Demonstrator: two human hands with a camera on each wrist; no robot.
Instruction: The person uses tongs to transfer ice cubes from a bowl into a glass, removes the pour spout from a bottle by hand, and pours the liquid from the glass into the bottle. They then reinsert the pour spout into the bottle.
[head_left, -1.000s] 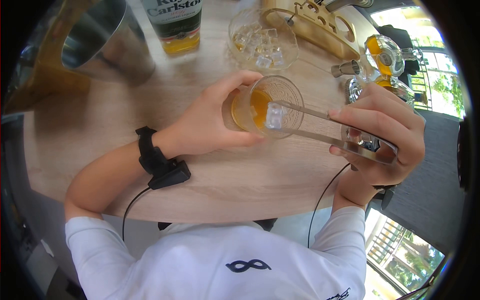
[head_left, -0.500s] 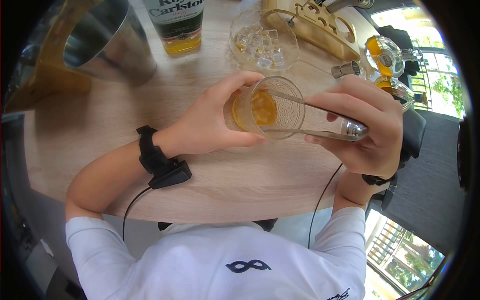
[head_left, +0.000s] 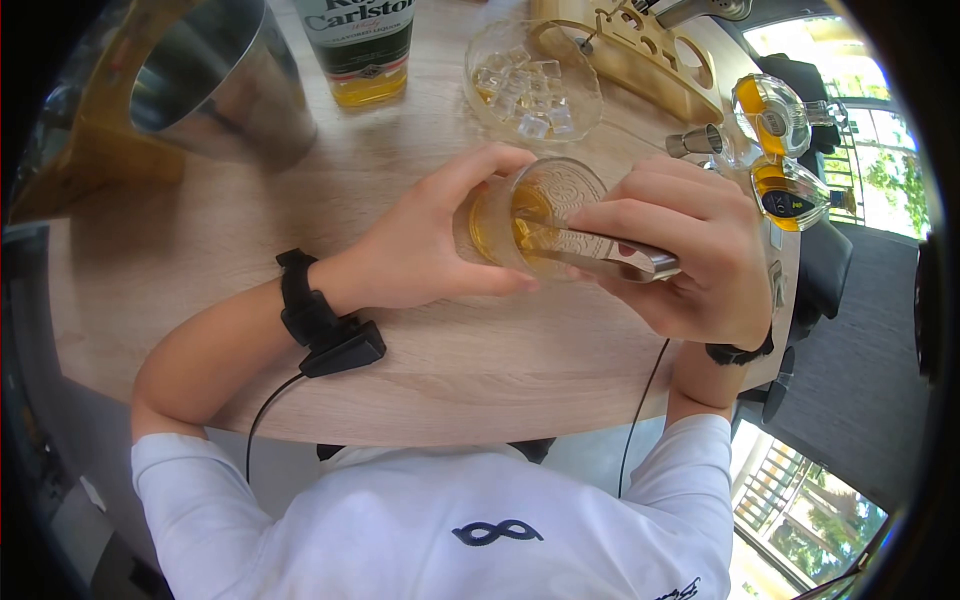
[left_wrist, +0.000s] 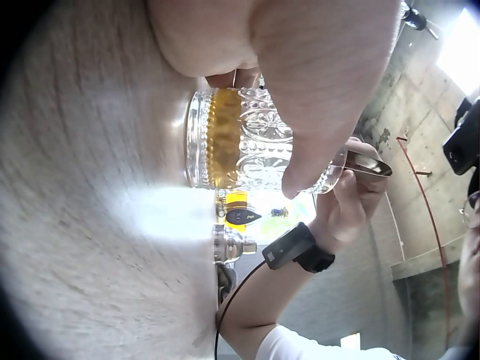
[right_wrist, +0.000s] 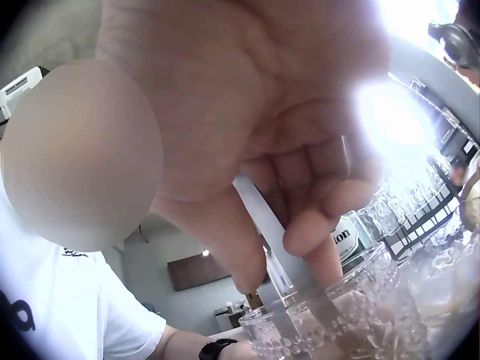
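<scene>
A patterned glass with amber liquid stands on the table, gripped around its side by the left hand. The right hand pinches metal tongs between thumb and fingers, and the tongs' arms reach down inside the glass. In the right wrist view, the tongs pass below the fingers into the glass rim. Whether ice lies between the tips cannot be told. Behind the glass sits a clear bowl of ice cubes.
A steel bucket stands at the back left, beside a whisky bottle. A wooden rack is at the back right, with a small jigger and two decanters near the right edge.
The right hand has moved left toward the glass, bringing the tongs deeper into it. The ice cube held by the tongs at the rim earlier no longer shows there. The left hand keeps its grip.
</scene>
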